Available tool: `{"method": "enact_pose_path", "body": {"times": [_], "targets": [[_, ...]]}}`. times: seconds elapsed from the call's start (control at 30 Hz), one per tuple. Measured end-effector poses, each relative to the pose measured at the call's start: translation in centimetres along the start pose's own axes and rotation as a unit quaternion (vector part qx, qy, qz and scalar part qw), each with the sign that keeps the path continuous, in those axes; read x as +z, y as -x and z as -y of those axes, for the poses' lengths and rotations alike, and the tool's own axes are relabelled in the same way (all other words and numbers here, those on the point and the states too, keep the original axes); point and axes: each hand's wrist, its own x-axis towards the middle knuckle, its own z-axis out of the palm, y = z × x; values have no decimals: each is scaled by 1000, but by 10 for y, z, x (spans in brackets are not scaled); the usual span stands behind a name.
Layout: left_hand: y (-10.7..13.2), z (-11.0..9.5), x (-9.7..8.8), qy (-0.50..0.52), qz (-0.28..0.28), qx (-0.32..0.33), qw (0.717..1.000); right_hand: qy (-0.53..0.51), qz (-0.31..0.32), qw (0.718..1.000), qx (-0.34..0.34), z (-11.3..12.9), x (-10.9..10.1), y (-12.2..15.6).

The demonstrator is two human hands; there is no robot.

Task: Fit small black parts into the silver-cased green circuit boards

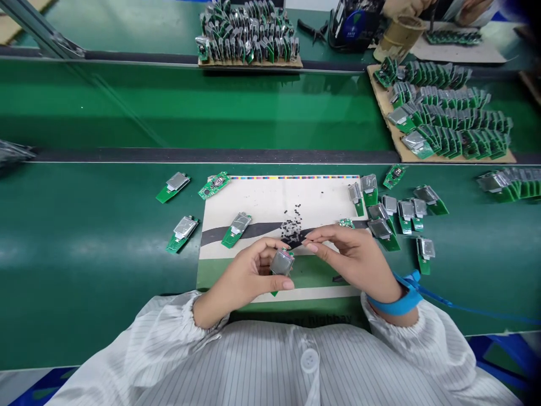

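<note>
The left hand is closed around a green circuit board with a silver metal shield, its fingers curled behind the board and its thumb across the near edge. The board's long axis runs roughly near to far, with the shield showing at the far end and a green tip poking out below the hand on the near side. The right hand comes in from the right, thumb and forefinger pinched together, their fingertips pointing left toward the shield. Whether they hold anything is too small to tell. Those fingertips lie nearer than the left hand to a loose pile of small black parts, which sits just far of the board on a printed paper mat. More shielded boards lie to the right on the green bench.
</note>
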Motion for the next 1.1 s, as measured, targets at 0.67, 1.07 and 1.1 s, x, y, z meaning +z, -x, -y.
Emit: {"method": "enact_pose_path", "body": {"times": [0.67,1.07,1.1], "targets": [[10,-5,8,78,41,55,995,-4,-51,988,-147,27,14,13],[10,-3,8,117,22,58,991,122,-55,963,-233,33,11,14],[10,-2,8,117,24,64,991,117,-59,963,-237,33,12,14]]}}
